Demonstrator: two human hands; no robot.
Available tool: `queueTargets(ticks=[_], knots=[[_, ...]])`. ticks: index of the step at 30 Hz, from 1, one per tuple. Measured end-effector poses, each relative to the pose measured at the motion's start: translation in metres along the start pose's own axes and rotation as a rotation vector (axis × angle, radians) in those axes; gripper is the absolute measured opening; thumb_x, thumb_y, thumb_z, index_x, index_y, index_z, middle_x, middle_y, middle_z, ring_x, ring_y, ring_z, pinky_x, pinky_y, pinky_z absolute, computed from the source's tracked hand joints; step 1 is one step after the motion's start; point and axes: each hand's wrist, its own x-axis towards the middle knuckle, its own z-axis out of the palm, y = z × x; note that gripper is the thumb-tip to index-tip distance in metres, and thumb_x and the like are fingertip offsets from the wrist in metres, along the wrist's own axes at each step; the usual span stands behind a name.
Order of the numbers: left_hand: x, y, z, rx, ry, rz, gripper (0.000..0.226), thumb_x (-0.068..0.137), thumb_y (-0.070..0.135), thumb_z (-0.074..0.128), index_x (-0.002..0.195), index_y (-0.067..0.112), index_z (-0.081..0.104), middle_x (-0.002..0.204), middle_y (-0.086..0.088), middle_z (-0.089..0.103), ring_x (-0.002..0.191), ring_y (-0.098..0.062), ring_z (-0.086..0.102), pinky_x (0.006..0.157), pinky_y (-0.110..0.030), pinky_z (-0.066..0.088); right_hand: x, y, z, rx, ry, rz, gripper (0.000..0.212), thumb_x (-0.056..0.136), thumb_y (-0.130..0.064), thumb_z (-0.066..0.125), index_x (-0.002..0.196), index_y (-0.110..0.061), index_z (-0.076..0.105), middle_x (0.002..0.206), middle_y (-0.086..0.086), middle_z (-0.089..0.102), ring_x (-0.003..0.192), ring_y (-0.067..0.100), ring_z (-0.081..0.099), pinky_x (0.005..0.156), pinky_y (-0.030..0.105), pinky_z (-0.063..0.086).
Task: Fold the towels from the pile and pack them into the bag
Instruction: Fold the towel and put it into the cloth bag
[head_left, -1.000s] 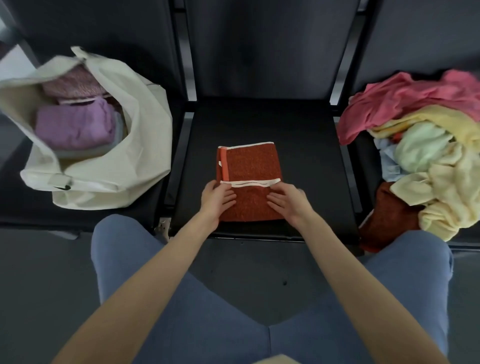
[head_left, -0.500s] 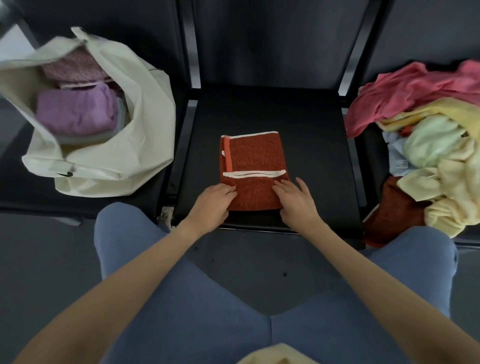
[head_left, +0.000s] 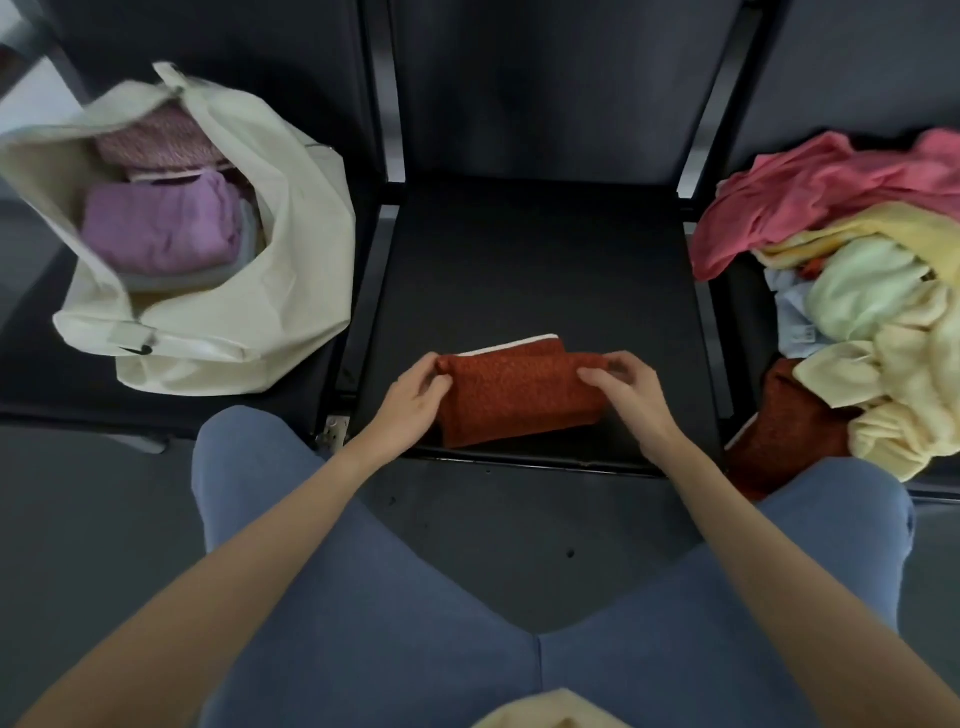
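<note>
A rust-red towel (head_left: 511, 397) with a white border lies folded near the front edge of the middle black seat (head_left: 535, 270). My left hand (head_left: 415, 400) grips its left end and my right hand (head_left: 626, 387) pinches its right end, lifting the near half up and over. On the left seat stands the open cream bag (head_left: 291, 270), with a folded purple towel (head_left: 161, 226) and a pink one (head_left: 156, 143) inside. The pile of unfolded towels (head_left: 872, 291) fills the right seat: pink, yellow, pale green, cream and another rust-red one.
Black seat backs rise behind all three seats, with metal bars (head_left: 392, 93) between them. My knees in blue trousers (head_left: 415, 623) are close to the seat's front edge. The floor (head_left: 78, 519) is dark grey.
Both hands went from lying flat on the towel's near part to gripping its sides. The near half has been lifted and folded away from me, so the towel is now shorter.
</note>
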Motion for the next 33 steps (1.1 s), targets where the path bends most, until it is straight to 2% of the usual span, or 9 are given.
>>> queueTargets(ticks=[3, 7, 10, 16, 21, 23, 25, 29, 33], knots=[[0.012, -0.007, 0.004, -0.053, 0.113, -0.112, 0.02, 0.102, 0.017, 0.036, 0.103, 0.018, 0.056, 0.094, 0.004, 0.06, 0.09, -0.01, 0.057, 0.085, -0.035, 0.048, 0.011, 0.002, 0.007, 0.083, -0.019, 0.046, 0.031, 0.085, -0.018, 0.069, 0.113, -0.009, 0.06, 0.101, -0.002, 0.063, 0.094, 0.006, 0.06, 0.071, 0.015, 0.045], [0.024, -0.011, 0.011, -0.12, 0.162, -0.224, 0.019, 0.104, 0.028, 0.034, 0.099, 0.022, 0.051, 0.093, 0.0, 0.057, 0.091, -0.018, 0.057, 0.081, -0.042, 0.051, 0.025, 0.01, 0.016, -0.143, -0.034, 0.012, 0.038, 0.083, -0.003, 0.066, 0.119, -0.004, 0.057, 0.101, 0.002, 0.061, 0.092, 0.011, 0.06, 0.067, 0.012, 0.047], [0.027, -0.015, 0.015, -0.112, 0.218, -0.272, 0.025, 0.103, 0.035, 0.037, 0.109, 0.016, 0.051, 0.092, 0.002, 0.057, 0.095, -0.021, 0.058, 0.083, -0.041, 0.05, 0.03, 0.017, 0.022, -0.239, 0.001, -0.007, 0.037, 0.085, -0.012, 0.068, 0.12, -0.005, 0.056, 0.111, 0.006, 0.061, 0.102, 0.018, 0.059, 0.081, 0.025, 0.048], [0.022, -0.023, 0.018, 0.079, 0.174, -0.364, 0.049, 0.092, 0.042, 0.06, 0.125, 0.008, 0.048, 0.106, 0.001, 0.058, 0.099, -0.02, 0.06, 0.087, -0.038, 0.052, 0.033, 0.017, 0.039, -0.35, 0.064, 0.097, 0.049, 0.091, -0.019, 0.062, 0.132, 0.0, 0.043, 0.121, 0.01, 0.055, 0.113, 0.024, 0.055, 0.081, 0.024, 0.042], [0.028, -0.024, 0.03, 0.238, 0.205, -0.5, 0.071, 0.08, 0.051, 0.07, 0.127, 0.003, 0.048, 0.128, -0.015, 0.049, 0.122, -0.031, 0.048, 0.098, -0.038, 0.044, 0.037, 0.018, 0.055, -0.461, 0.063, 0.266, 0.047, 0.083, -0.032, 0.063, 0.115, 0.001, 0.053, 0.126, 0.019, 0.042, 0.111, 0.033, 0.05, 0.09, 0.036, 0.048], [0.028, -0.015, 0.031, 0.334, 0.229, -0.553, 0.068, 0.081, 0.051, 0.069, 0.127, 0.005, 0.05, 0.134, -0.018, 0.041, 0.127, -0.034, 0.04, 0.102, -0.039, 0.039, 0.036, 0.016, 0.062, -0.463, 0.069, 0.306, 0.054, 0.081, -0.038, 0.064, 0.117, 0.001, 0.053, 0.127, 0.021, 0.042, 0.115, 0.032, 0.047, 0.093, 0.039, 0.048], [0.028, -0.013, 0.026, 0.236, 0.284, -0.578, 0.059, 0.079, 0.046, 0.071, 0.12, 0.007, 0.057, 0.134, -0.018, 0.041, 0.126, -0.035, 0.041, 0.103, -0.039, 0.04, 0.033, 0.008, 0.071, -0.453, 0.111, 0.27, 0.055, 0.083, -0.041, 0.062, 0.117, 0.001, 0.052, 0.127, 0.021, 0.043, 0.115, 0.033, 0.047, 0.094, 0.041, 0.047], [0.018, -0.013, -0.011, -0.049, 0.441, -0.424, 0.043, 0.074, 0.037, 0.073, 0.103, 0.012, 0.053, 0.107, -0.004, 0.06, 0.106, -0.024, 0.06, 0.091, -0.037, 0.051, 0.026, -0.022, 0.101, -0.377, 0.124, 0.072, 0.044, 0.089, -0.04, 0.054, 0.108, -0.001, 0.055, 0.117, 0.017, 0.049, 0.11, 0.032, 0.05, 0.097, 0.045, 0.044], [0.0, 0.005, -0.076, -0.176, 0.555, -0.208, 0.04, 0.08, 0.018, 0.077, 0.106, 0.013, 0.047, 0.095, 0.004, 0.06, 0.093, -0.015, 0.062, 0.086, -0.034, 0.052, 0.023, -0.069, 0.141, -0.175, 0.071, -0.08, 0.03, 0.083, -0.038, 0.057, 0.097, -0.012, 0.055, 0.1, 0.005, 0.06, 0.1, 0.025, 0.058, 0.087, 0.041, 0.05]])
